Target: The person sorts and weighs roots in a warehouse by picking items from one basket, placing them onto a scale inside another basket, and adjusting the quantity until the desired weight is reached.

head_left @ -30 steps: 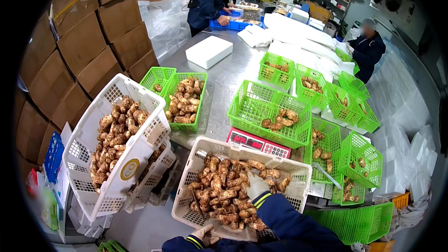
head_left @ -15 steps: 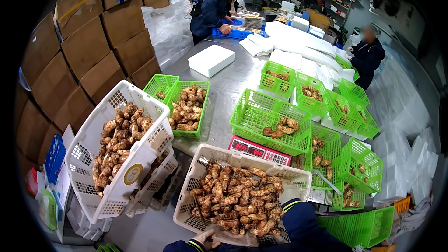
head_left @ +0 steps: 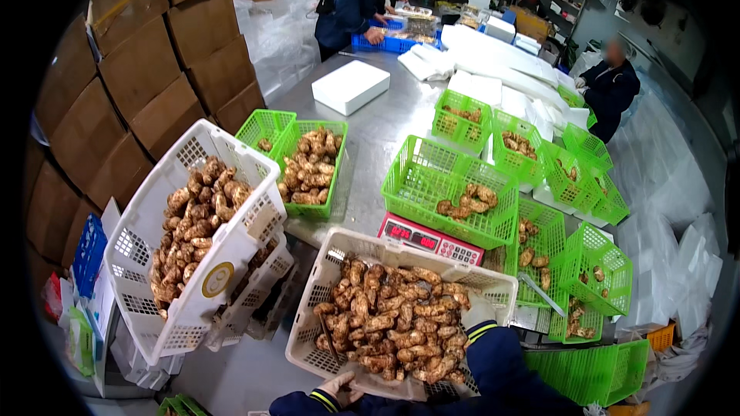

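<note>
A white perforated crate (head_left: 505, 293) in front of me is filled with brown and cream mushrooms (head_left: 393, 323), which look like matsutake. My left hand (head_left: 341, 389), in a pale glove, is closed on the crate's near rim at its left part. Inside the right wall, my right hand (head_left: 479, 310) lies against the mushrooms in a whitish glove; its fingers are mostly hidden. A red digital scale (head_left: 432, 242) stands just beyond the crate. On it sits a green basket (head_left: 416, 200) with a few mushrooms in its right part.
At left, a tilted white crate (head_left: 135, 243) of mushrooms rests on other crates. Green baskets (head_left: 335, 177) stand behind it; several more (head_left: 597, 270) line the right side. A white foam box (head_left: 351, 86) lies farther back. Co-workers (head_left: 347, 0) stand around the far table.
The whole view has shifted slightly. Both my hands stay at the crate with little movement. The co-worker at the back left leans a little differently over the blue crate.
</note>
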